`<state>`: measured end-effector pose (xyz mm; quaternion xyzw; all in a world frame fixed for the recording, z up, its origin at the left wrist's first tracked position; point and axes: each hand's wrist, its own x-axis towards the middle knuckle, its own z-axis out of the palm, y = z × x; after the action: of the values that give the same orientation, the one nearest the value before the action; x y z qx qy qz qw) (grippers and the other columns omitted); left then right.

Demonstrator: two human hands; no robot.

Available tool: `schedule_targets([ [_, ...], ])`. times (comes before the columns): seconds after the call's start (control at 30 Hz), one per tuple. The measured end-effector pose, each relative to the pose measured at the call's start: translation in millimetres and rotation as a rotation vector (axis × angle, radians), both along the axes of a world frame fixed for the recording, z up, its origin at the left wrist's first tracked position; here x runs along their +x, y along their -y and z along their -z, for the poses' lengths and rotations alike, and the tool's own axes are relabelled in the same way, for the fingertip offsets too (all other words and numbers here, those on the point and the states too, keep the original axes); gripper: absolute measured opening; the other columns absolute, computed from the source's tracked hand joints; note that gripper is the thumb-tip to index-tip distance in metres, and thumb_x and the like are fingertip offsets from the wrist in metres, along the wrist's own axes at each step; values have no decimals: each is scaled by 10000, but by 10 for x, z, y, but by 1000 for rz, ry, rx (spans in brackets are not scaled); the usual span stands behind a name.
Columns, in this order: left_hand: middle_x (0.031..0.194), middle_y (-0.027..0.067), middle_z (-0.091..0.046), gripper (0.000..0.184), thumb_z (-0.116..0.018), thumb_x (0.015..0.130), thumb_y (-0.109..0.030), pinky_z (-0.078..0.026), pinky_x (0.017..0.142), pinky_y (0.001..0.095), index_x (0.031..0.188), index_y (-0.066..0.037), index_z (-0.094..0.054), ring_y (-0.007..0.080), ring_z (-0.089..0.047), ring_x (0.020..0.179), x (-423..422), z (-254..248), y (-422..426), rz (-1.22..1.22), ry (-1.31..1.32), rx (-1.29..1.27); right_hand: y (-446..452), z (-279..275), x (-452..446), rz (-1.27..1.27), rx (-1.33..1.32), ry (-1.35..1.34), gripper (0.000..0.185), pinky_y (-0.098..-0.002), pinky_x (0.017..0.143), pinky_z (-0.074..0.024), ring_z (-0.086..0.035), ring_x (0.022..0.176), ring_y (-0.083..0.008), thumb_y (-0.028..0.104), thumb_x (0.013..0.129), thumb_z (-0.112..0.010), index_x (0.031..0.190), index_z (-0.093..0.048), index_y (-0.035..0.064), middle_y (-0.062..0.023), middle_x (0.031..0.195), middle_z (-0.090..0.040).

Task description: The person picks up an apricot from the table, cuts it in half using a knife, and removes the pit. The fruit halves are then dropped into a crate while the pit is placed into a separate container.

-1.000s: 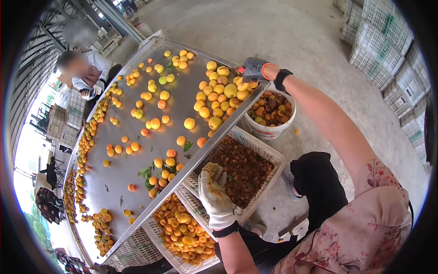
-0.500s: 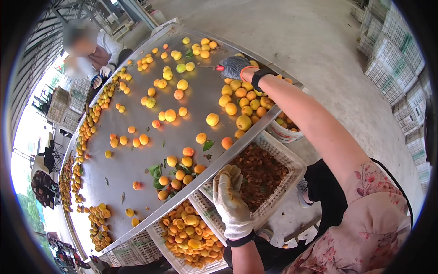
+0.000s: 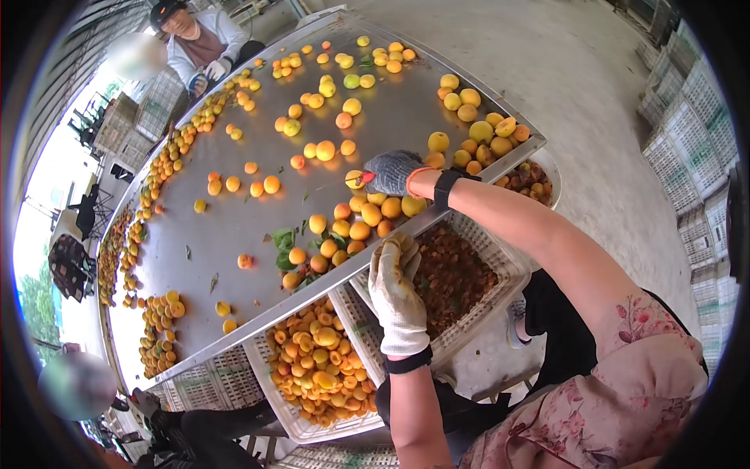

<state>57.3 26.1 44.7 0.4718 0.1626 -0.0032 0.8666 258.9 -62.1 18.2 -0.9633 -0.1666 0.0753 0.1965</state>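
Observation:
My right hand (image 3: 393, 173), in a grey glove, is closed round a red-handled knife (image 3: 361, 179) with a thin blade pointing left over the metal table. Whole apricots (image 3: 373, 214) lie close below this hand, near the table edge. My left hand (image 3: 396, 293), in a stained white glove, is by the near table edge, beside a white crate of brown pits (image 3: 451, 275). Its fingers are curled together, and anything inside them is hidden. Left of it stands a crate of halved apricots (image 3: 324, 363). Green leaves (image 3: 286, 252) lie among apricots on the table.
The metal table (image 3: 234, 281) has a raised rim and more apricots along its far left side. A bucket (image 3: 533, 184) of fruit stands by the right corner. A co-worker (image 3: 205, 43) sits across the table. Stacked crates (image 3: 695, 148) line the right side.
My right hand has come from the right corner toward the near middle, and apricots now lie gathered in front of it. My left hand stays by the edge. The view has shifted slightly.

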Motion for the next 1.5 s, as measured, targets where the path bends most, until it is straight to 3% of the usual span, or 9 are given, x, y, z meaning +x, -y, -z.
schedule_targets([
  [0.23,1075,87,-588,306,-454,940,-240,-435,893,320,1139,-21,-535,187,-570,982,-160,-45,-151,9,46,-51,-12,-230,-133,-6,64,246,279,-453,738,-473,-609,848,-338,342,753,-623,893,-637,101,-133,884,-644],
  [0.7,1022,88,-585,252,-501,912,-181,-474,837,372,1146,-94,-467,223,-584,922,-410,-229,-353,-157,73,-138,-725,-223,-181,-125,-273,48,297,-440,726,-505,-637,810,-335,233,665,-643,892,-673,44,-171,818,-652],
  [0.8,982,91,-584,264,-507,911,-207,-480,828,372,1149,-98,-471,225,-584,916,-408,-93,-437,-212,73,-196,-566,-314,-280,-148,21,3,350,-411,710,-476,-614,802,-326,283,604,-704,869,-663,58,-170,849,-646],
  [0.9,986,100,-575,283,-507,915,-244,-492,809,368,1153,-93,-481,234,-582,917,-408,-84,-468,-302,61,-242,-343,-591,-701,-45,599,-223,292,-313,653,-450,-583,701,-161,235,657,-735,893,-674,75,-81,777,-636],
  [1.0,1044,86,-557,299,-490,930,-257,-506,796,362,1166,-73,-485,217,-575,932,-423,-124,-448,-256,169,-327,-128,-844,-1305,-282,671,-46,316,-276,678,-458,-579,751,-103,171,688,-741,981,-673,74,-53,778,-634],
  [1.17,1087,42,-560,304,-473,942,-202,-504,801,328,1207,-52,-465,143,-573,893,-588,-94,-375,-58,297,-277,116,-822,-1863,-339,610,116,458,-315,786,-467,-610,881,-227,308,709,-748,1064,-617,48,-122,936,-641],
  [1.3,1173,130,-541,379,-525,900,-125,-515,815,325,1243,18,-451,213,-586,962,-633,-217,-405,20,478,-443,279,-872,-2246,-136,978,-128,422,-335,807,-468,-609,924,-254,266,777,-712,1086,-590,7,-115,999,-639],
  [1.37,1184,134,-532,416,-553,862,-101,-511,838,333,1244,21,-444,217,-584,961,-696,-319,-416,39,538,-466,364,-547,-2311,-216,1009,308,326,-335,802,-474,-612,930,-268,200,823,-664,1080,-594,11,-122,1001,-642],
  [1.5,1187,152,-528,451,-564,829,-65,-514,849,340,1250,28,-433,229,-583,983,-728,-399,-366,30,503,-350,463,-834,-2701,-53,1010,-30,257,-343,765,-491,-627,896,-280,144,827,-651,1041,-614,6,-137,955,-651],
])
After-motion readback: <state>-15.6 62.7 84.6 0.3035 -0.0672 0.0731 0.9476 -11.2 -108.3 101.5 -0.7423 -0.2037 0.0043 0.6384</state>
